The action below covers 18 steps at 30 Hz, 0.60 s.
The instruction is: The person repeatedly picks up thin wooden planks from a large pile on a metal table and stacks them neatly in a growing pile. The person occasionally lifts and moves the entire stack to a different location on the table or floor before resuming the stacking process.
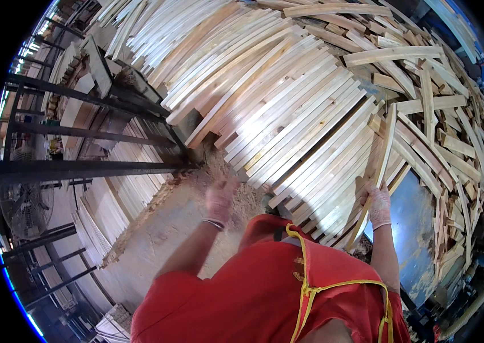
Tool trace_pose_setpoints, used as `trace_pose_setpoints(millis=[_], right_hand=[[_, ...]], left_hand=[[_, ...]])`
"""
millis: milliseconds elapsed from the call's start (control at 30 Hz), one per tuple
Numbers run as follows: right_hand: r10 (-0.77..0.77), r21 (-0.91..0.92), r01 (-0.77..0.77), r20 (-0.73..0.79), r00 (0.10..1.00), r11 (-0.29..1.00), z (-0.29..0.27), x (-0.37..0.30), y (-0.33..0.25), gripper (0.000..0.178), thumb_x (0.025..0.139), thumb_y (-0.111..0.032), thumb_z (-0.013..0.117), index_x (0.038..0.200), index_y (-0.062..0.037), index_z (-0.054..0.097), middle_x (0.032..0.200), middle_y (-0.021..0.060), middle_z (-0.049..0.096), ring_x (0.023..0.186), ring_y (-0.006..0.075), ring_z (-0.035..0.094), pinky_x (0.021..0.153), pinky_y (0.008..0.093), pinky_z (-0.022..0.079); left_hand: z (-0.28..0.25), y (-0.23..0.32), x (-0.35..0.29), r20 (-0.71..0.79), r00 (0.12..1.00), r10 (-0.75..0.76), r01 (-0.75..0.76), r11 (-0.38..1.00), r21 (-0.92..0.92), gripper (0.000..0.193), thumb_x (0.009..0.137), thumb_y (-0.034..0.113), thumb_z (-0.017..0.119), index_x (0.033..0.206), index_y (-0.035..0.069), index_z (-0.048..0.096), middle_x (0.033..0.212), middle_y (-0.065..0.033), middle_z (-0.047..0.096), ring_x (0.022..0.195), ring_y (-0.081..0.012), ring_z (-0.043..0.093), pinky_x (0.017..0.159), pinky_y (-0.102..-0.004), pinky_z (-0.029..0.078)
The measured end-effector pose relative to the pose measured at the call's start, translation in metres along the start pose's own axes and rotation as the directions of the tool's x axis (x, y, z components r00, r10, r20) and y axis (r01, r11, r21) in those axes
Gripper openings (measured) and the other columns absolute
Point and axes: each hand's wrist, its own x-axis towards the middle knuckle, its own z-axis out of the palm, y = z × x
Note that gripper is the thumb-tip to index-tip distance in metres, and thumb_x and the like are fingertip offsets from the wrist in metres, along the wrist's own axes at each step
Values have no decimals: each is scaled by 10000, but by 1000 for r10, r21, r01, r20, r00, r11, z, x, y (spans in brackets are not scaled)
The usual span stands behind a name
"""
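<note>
My right hand [379,208], in a pale work glove, grips a long wooden strip [387,146] near its lower part. The strip slants up and away at the right end of a wide row of wooden strips [296,126] laid side by side. My left hand [220,201], gloved as well, hovers over the sawdust-strewn floor, left of the row's near ends and apart from them. Motion blurs its fingers, and I see nothing held there. A dark gap splits the row near its right part.
A jumbled heap of wooden offcuts [425,103] lies at the right, beside a blue metal surface [413,228]. Dark metal bars [93,170] reach in from the left. Behind them are a stack of boards [104,211] and a fan [27,208]. Sawdust [213,163] covers the floor.
</note>
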Motion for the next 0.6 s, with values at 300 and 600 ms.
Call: trace_pose_setpoints(millis=[300, 600], right_hand=[[-398, -223, 361, -155, 904, 906, -99, -34, 28, 796, 832, 68, 647, 1592, -17, 428, 1027, 22, 599, 867, 136, 616, 747, 252, 538], [-123, 135, 124, -19, 992, 983, -65, -5, 73, 574, 812, -17, 700, 1361, 6, 535, 1006, 99, 664, 830, 202, 641, 720, 361, 572]], left_hand=[[46, -59, 26, 111, 973, -203, 230, 788, -571, 239, 987, 341, 771, 1157, 187, 708, 1087, 16, 679, 922, -157, 620, 851, -355, 511], [102, 120, -31, 251, 914, 320, -288, 945, -156, 538, 993, 120, 738, 1500, 37, 578, 1433, -76, 629, 1270, -182, 605, 1086, -336, 489]])
